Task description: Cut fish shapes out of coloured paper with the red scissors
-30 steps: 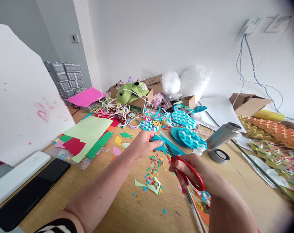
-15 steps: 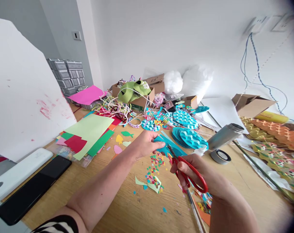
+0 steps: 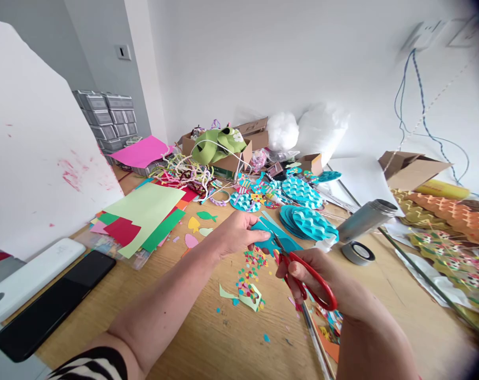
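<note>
Between the thumb and fingers of my left hand [image 3: 237, 232] is a sheet of blue paper [image 3: 284, 241], held above the table. My right hand [image 3: 316, 277] is wrapped round the red handles of a pair of scissors [image 3: 311, 277]. The scissor blades meet the paper just right of my left fingertips; part of them is hidden by the sheet. Small colored paper dots [image 3: 250, 277] lie scattered under the paper. A pale green paper scrap [image 3: 250, 300] rests among them. Cut paper fish, among them a green fish [image 3: 207, 216], lie left of my left hand.
Colored paper sheets [image 3: 148, 206] are stacked at left, near a black phone [image 3: 55, 306] and a white device [image 3: 31, 277]. Blue wavy discs [image 3: 313, 224], a metal flask [image 3: 366, 220] and a round lid [image 3: 358, 253] stand right of the paper. Craft materials crowd the back.
My hands stay in nearly the same place, with the scissors still at the blue paper. The whole view shifts slightly, and the blades look a little more closed.
</note>
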The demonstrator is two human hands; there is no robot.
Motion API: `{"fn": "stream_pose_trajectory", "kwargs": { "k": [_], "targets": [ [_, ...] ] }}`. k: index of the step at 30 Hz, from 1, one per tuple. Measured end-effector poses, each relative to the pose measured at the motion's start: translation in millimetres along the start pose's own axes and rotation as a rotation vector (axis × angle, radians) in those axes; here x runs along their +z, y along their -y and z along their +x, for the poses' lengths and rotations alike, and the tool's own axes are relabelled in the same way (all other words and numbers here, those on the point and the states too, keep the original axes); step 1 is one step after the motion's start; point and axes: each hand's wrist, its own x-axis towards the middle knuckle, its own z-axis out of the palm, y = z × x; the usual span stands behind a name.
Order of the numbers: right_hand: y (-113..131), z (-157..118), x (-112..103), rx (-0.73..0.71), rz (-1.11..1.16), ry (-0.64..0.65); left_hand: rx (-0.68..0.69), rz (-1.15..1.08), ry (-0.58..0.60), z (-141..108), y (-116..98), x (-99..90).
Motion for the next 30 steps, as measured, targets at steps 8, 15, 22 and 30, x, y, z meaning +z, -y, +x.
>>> {"fn": "stream_pose_trajectory", "kwargs": {
  "k": [8, 15, 22, 30],
  "targets": [
    [1.3, -0.1, 0.2, 0.011, 0.040, -0.018, 0.015, -0.029, 0.008, -1.5, -2.1, 0.4],
    [-3.6, 1.6, 0.7, -0.016, 0.058, -0.028, -0.036, -0.139, 0.014, -3.1, -4.0, -0.2],
    [-3.1, 2.3, 0.9, -0.054, 0.027, -0.053, -0.099, -0.249, 0.003, -0.2, 0.4, 4.4],
    [-2.4, 5.0, 2.8, -0.044, 0.038, -0.066, -0.103, -0.285, -0.076, 2.3, 0.7, 8.1]
  ]
}}
